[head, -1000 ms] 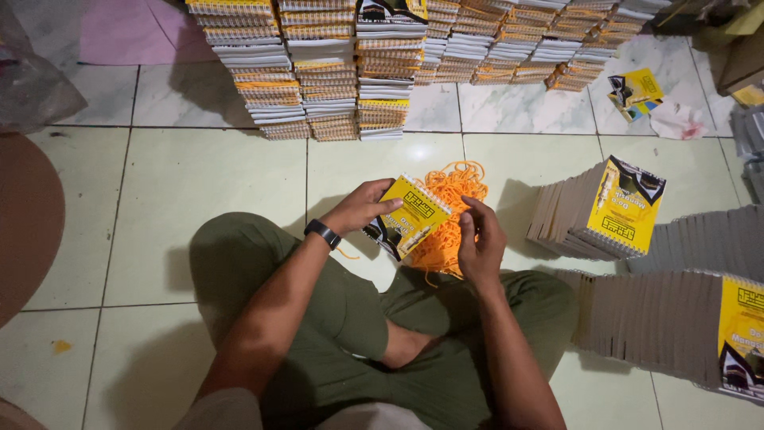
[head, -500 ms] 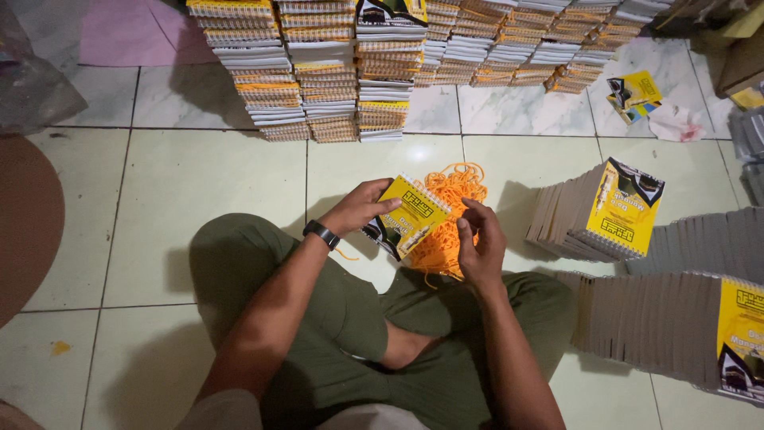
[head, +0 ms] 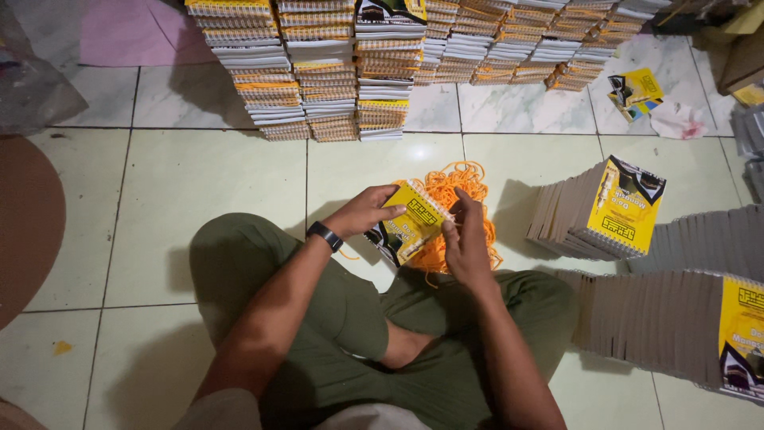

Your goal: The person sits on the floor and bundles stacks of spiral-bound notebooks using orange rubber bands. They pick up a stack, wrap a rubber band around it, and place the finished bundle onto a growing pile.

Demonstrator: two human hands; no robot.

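From the head view, the person sits cross-legged on the tiled floor (head: pixel 199 183) and holds a small yellow spiral-bound booklet (head: pixel 407 223) over the lap, just in front of a loose pile of orange elastic bands (head: pixel 461 191) lying on the floor. The left hand (head: pixel 368 211), with a dark watch at the wrist, grips the booklet's upper left edge with fingers curled over it; the right hand (head: pixel 465 239) has its fingers pressed together along the booklet's right edge, at the coil side, with the thumb behind. Against the views a second and half a second earlier, the booklet has tilted only slightly and the right hand has slid a little lower along the edge; the handling of this one booklet appears to be continuing rather than finished. No true containers show; instead, booklets are gathered in groups: tall stacks of bundled booklets (head: pixel 318 72) along the far side, a leaning row of booklets (head: pixel 605 211) to the right, and a longer row (head: pixel 676 326) at the near right. A crumpled pink-and-white scrap (head: pixel 675 121) lies by the far stacks.
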